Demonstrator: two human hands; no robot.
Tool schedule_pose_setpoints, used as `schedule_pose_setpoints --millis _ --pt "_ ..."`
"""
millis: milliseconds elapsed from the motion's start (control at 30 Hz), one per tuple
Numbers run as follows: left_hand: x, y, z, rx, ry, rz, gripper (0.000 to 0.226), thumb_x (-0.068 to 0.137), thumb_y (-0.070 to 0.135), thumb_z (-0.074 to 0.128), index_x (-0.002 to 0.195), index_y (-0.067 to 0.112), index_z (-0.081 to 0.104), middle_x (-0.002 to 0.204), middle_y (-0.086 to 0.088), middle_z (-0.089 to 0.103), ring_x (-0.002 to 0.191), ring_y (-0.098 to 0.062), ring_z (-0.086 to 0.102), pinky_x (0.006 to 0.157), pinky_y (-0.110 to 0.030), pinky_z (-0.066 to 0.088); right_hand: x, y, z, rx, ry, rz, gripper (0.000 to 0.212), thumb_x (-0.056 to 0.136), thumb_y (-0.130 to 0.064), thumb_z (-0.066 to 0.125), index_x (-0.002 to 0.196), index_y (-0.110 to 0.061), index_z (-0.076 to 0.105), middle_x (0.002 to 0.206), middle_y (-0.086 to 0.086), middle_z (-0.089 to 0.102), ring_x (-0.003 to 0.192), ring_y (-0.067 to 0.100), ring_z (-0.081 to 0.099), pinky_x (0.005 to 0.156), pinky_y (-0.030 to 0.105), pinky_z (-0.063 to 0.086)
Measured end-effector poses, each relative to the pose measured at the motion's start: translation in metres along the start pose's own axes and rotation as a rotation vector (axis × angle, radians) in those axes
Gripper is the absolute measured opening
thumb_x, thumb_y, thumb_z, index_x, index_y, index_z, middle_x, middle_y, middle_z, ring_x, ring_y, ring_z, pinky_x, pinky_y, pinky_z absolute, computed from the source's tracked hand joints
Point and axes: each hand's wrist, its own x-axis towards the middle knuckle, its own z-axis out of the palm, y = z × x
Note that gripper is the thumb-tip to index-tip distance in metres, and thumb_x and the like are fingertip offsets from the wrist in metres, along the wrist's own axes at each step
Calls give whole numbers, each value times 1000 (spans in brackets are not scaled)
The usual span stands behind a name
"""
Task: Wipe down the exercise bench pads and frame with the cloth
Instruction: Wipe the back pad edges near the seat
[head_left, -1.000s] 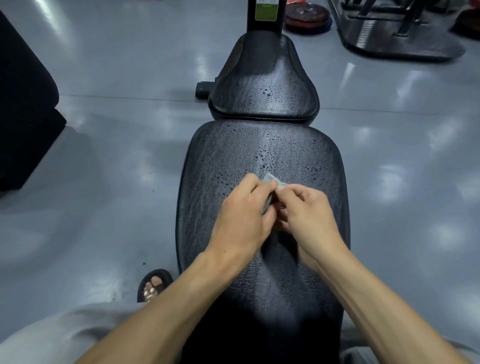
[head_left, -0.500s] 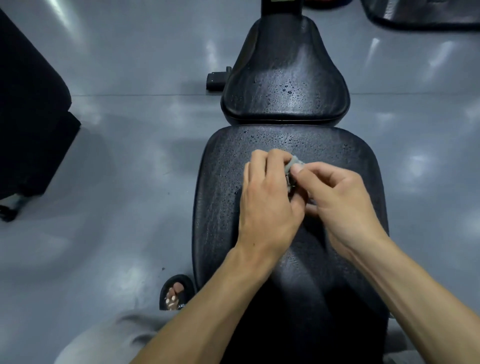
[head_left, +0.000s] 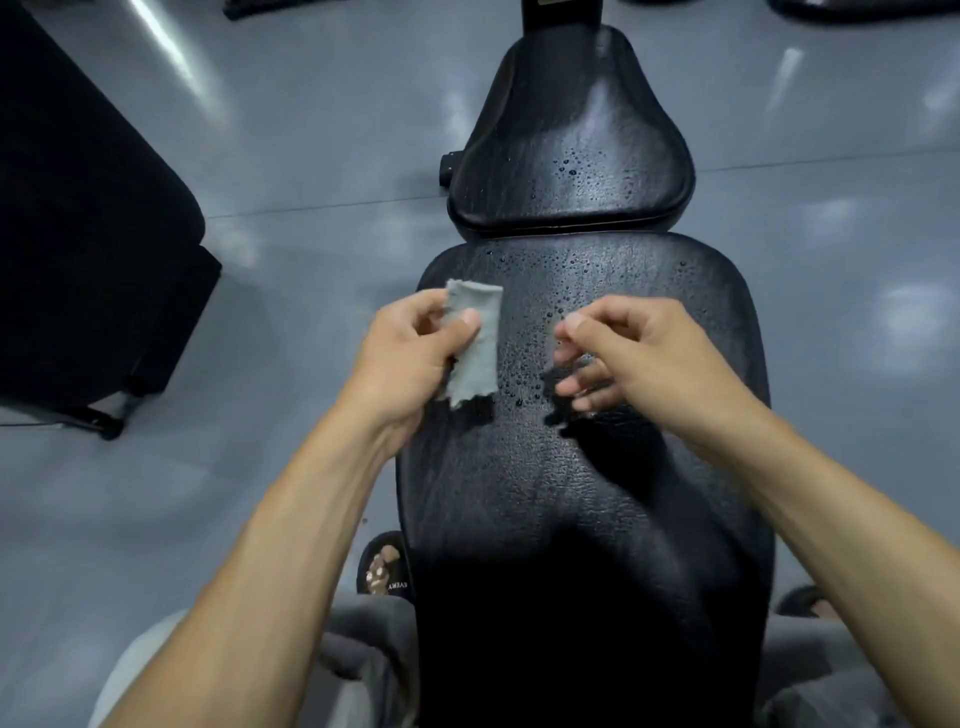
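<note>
This is a gym. A black padded exercise bench (head_left: 582, 519) with a separate seat pad (head_left: 571, 150) stands on a glossy grey floor (head_left: 311, 156) that mirrors overhead lights. Another dark padded machine (head_left: 88, 249) sits at the left, and more dark equipment bases (head_left: 862, 9) line the top edge.

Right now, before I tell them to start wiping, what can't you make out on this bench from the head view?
- Frame: only the post at the top edge shows; the pads cover the rest.
- Long pad: near end in deep shadow; droplets unreadable there.
- Cloth: left hand covers its left edge.
- Right hand: fingertips motion-blurred; appears to hold nothing.
- Seat pad: underside hidden.
</note>
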Motion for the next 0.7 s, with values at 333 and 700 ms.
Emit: schedule_pose_setpoints --millis 333,700 --pt "-43 -69 -29 692 408 -27 27 104 35 52 87 16 61 75 3 61 68 -17 54 57 -34 38 -31 64 -15 -1011 -304 -147 26 94 -47 53 86 -23 59 84 -2 69 85 26 67 78 39 55" --pt "-33 -87 -15 802 629 78 26 105 38 51 94 15 55 87 -1 62 77 -17 58 68 -33 42 -57 90 -30 -1006 -491 -148 27 100 -46 49 92 -22 59 91 -5 69 91 21 63 84 37 51"
